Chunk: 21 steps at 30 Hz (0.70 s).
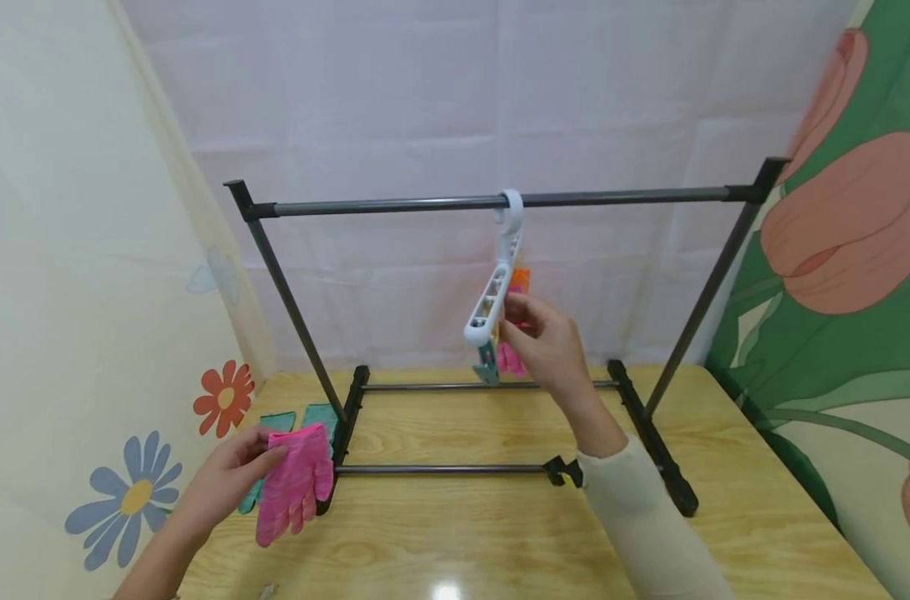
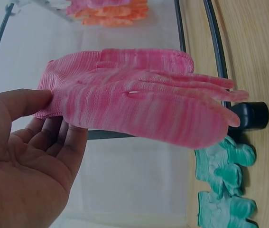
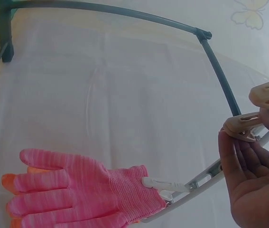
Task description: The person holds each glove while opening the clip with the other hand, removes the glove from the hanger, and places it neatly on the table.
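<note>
My left hand (image 1: 226,479) pinches a pink knitted glove (image 1: 297,483) by its cuff, and the glove's fingers hang downward. A white clip hanger (image 1: 492,300) hooks over the rack's top bar. At that hanger, my right hand (image 1: 551,346) pinches a beige clip (image 3: 241,124) between thumb and fingers. Another beige clip (image 3: 267,95) sits beside it, and a teal clip (image 1: 487,363) dangles from the near end. Farther along, a white clip (image 3: 165,184) grips the cuff of a second pink glove (image 3: 82,190). An orange glove (image 3: 9,182) shows partly behind that one.
The black metal rack (image 1: 395,206) stands on a wooden table (image 1: 440,533). Green gloves (image 2: 224,164) lie on the table by the rack's left foot. A black fitting (image 1: 556,471) is on the lower front bar. Floral cloth (image 1: 845,233) hangs at the right side.
</note>
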Motion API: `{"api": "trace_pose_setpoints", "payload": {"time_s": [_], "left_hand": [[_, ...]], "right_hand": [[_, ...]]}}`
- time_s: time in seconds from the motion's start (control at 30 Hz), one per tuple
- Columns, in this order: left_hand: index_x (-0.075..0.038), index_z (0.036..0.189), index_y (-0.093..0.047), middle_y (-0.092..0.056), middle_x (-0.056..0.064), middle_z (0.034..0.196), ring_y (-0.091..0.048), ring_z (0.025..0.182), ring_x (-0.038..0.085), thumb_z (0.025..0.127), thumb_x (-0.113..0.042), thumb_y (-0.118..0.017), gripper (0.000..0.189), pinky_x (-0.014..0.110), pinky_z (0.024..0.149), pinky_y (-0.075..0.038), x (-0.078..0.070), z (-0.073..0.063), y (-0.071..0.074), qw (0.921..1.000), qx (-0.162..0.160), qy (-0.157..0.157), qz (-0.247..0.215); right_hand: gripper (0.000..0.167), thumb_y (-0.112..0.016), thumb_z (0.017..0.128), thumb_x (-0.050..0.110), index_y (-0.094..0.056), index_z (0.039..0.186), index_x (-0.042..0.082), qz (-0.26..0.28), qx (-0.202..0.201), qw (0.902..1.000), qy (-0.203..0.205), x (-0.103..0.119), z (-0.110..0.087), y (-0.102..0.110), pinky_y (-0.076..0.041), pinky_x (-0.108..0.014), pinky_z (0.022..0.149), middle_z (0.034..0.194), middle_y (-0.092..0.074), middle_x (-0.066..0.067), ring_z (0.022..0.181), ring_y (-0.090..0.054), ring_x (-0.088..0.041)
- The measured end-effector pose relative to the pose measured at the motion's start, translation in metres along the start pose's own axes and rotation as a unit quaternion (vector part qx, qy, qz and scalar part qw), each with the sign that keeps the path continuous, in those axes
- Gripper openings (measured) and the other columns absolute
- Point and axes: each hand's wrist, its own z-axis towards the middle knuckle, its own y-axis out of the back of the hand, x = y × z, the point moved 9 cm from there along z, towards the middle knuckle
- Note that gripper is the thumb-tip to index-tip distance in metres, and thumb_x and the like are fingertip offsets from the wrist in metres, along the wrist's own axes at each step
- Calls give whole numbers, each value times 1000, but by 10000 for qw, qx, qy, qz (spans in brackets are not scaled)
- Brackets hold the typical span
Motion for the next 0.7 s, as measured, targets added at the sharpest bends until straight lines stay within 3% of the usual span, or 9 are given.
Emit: {"api": "trace_pose_setpoints", "payload": {"time_s": [0.2, 0.4, 0.7], "left_hand": [[4, 116, -59, -65, 9, 93, -62, 80, 15, 103, -21, -60, 28, 26, 73, -55, 12, -8, 5, 9997, 219, 124, -17], [3, 114, -58, -63, 7, 89, -59, 76, 14, 104, -22, -58, 27, 29, 68, -53, 25, -6, 13, 9991, 359, 183, 139], [4, 113, -53, -59, 9, 92, -60, 80, 17, 105, -26, -57, 31, 32, 72, -55, 61, -2, 22, 9948, 626, 806, 12]], "right_hand": [[34, -71, 93, 5, -65, 126, -1, 0, 11, 10000, -36, -2, -2, -1, -57, -23, 83, 112, -71, -16, 99, -68, -25], [34, -71, 93, 6, -65, 127, 0, -25, -15, 10000, -91, -3, -2, 0, -57, -23, 83, 113, -71, -15, 99, -68, -25], [33, -70, 94, 4, -65, 126, 0, -1, -24, 10000, -1, -2, -1, 0, -57, -22, 81, 111, -71, -15, 97, -68, -23]]}}
